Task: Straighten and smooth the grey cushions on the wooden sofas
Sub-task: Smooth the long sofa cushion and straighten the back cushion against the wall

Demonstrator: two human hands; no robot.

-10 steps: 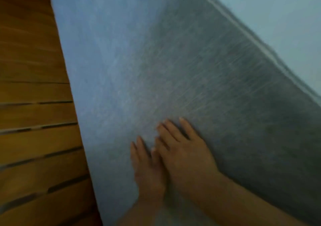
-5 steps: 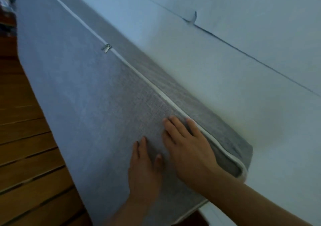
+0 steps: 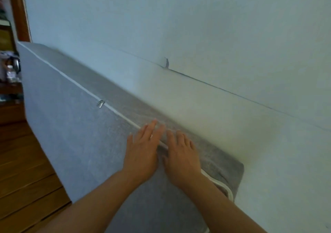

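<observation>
A long grey cushion [image 3: 71,134] stands on edge, leaning against the pale wall [image 3: 215,35]. White piping runs along its top edge, with a metal zip pull [image 3: 100,104] partway along. My left hand [image 3: 143,150] lies flat on the cushion's face, fingers straight and reaching over the piping. Beside it, my right hand [image 3: 180,155] rests flat on the cushion's top side, fingers spread. The two hands nearly touch. The cushion's near corner [image 3: 231,179] looks rumpled.
Wooden slats of the sofa seat [image 3: 26,179] show at the lower left. A thin cable [image 3: 232,93] with a clip runs across the wall. A wooden frame [image 3: 19,12] and shelves with small items [image 3: 10,69] stand at the far left.
Both hands have slid up the cushion face to its top edge; the right hand now lies over the piping on the top side. The view has swung up toward the wall.
</observation>
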